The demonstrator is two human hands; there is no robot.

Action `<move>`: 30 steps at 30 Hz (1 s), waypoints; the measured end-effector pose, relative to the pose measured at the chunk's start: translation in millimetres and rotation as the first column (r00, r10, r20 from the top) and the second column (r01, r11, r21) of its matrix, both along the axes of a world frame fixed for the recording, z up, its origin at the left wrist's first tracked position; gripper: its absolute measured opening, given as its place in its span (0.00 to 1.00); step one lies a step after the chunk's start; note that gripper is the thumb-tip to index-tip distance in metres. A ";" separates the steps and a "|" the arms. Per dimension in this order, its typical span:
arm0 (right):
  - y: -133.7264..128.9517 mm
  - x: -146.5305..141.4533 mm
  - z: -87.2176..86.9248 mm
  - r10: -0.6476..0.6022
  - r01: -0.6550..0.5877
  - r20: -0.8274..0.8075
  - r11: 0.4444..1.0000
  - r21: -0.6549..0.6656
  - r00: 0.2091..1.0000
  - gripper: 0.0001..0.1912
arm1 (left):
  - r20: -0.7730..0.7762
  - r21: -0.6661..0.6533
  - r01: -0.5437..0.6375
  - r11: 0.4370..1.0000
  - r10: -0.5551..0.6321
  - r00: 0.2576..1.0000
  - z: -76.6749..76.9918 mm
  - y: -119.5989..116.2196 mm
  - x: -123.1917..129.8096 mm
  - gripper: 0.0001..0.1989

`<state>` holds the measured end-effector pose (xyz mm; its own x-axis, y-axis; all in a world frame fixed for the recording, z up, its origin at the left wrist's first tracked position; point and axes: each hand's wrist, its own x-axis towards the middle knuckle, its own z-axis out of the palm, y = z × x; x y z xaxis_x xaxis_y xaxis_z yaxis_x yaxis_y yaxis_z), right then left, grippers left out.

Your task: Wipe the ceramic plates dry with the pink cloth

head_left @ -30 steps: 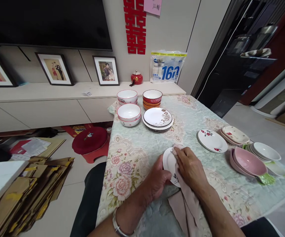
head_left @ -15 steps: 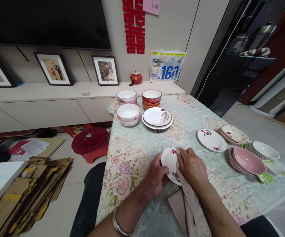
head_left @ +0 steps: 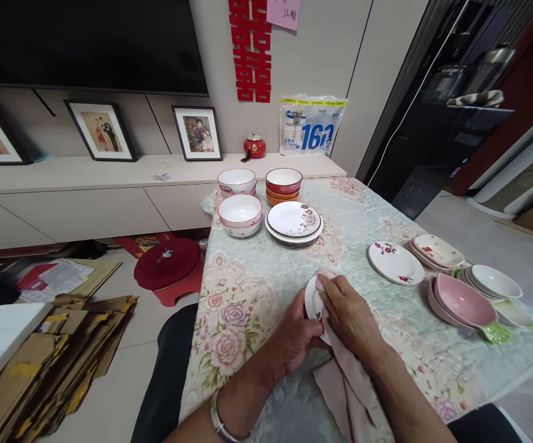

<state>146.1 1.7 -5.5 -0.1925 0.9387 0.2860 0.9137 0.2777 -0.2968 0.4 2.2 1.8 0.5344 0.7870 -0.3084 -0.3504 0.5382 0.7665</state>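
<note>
A big table [head_left: 257, 271] with a flowery cloth fills the middle. Flat brown boxes [head_left: 58, 363] lie on the floor at the near left, and a red stool [head_left: 167, 264] is just left of the table. A soft pinkish-gray rag [head_left: 347, 375] hangs down from the right hand [head_left: 349, 311] at the near side. A pile of big plates [head_left: 294, 219] sits at the far side, with white bowls [head_left: 240, 212] to its left. Pink dishes [head_left: 464, 300] are on the right, near a white plate with red flowers [head_left: 396, 263]. The two hands are close together. The left hand [head_left: 296, 332] holds the left edge of the small plate [head_left: 312, 301], thumb on top. The right hand holds the rag against that plate, over the near part of the table.
</note>
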 end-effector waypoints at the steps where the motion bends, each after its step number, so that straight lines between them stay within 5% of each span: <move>1: -1.4 -1.6 1.7 0.094 -0.095 -0.060 0.995 -0.007 0.994 0.19 | -0.006 -0.003 0.000 1.000 0.000 1.000 -0.5 -0.1 -0.2 0.37; 5: -4.2 -5.2 6.0 0.287 -0.295 -0.178 0.955 -0.022 0.941 0.18 | -0.037 -0.013 -0.009 1.000 0.008 0.999 -1.0 -0.6 -0.7 0.31; 9: -0.2 2.6 1.9 0.041 -0.042 -0.068 0.999 -0.014 0.997 0.18 | -0.013 -0.027 0.022 0.999 -0.022 1.000 -0.2 0.1 -0.6 0.34; 13: 2.9 10.6 1.9 -0.255 0.264 0.131 0.963 -0.049 0.958 0.17 | 0.007 -0.037 -0.027 0.999 0.027 1.000 -0.1 2.7 0.6 0.35; 17: 2.2 9.7 5.6 -0.320 0.349 0.243 0.933 -0.085 0.916 0.14 | -0.028 -0.055 -0.228 0.972 0.227 0.974 1.0 3.9 1.4 0.28; 21: 2.6 7.2 4.0 -0.358 0.391 0.257 0.916 -0.089 0.898 0.14 | -0.002 -0.053 -0.222 0.974 0.222 0.975 2.7 2.3 2.0 0.30; 25: 3.0 8.4 -0.4 -0.281 0.300 0.199 0.951 -0.074 0.939 0.14 | 0.028 -0.058 -0.133 0.989 0.134 0.991 2.8 1.4 2.3 0.34; 30: -2.0 1.4 3.6 0.064 -0.069 -0.088 0.996 -0.054 0.994 0.18 | 0.027 -0.041 -0.097 0.994 0.099 0.995 2.8 0.2 2.3 0.31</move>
<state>147.5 -0.3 -1.9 -0.2318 0.9399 0.2505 0.8643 0.3172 -0.3903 2.7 2.4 4.6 0.4643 0.8236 -0.3257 -0.4247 0.5298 0.7342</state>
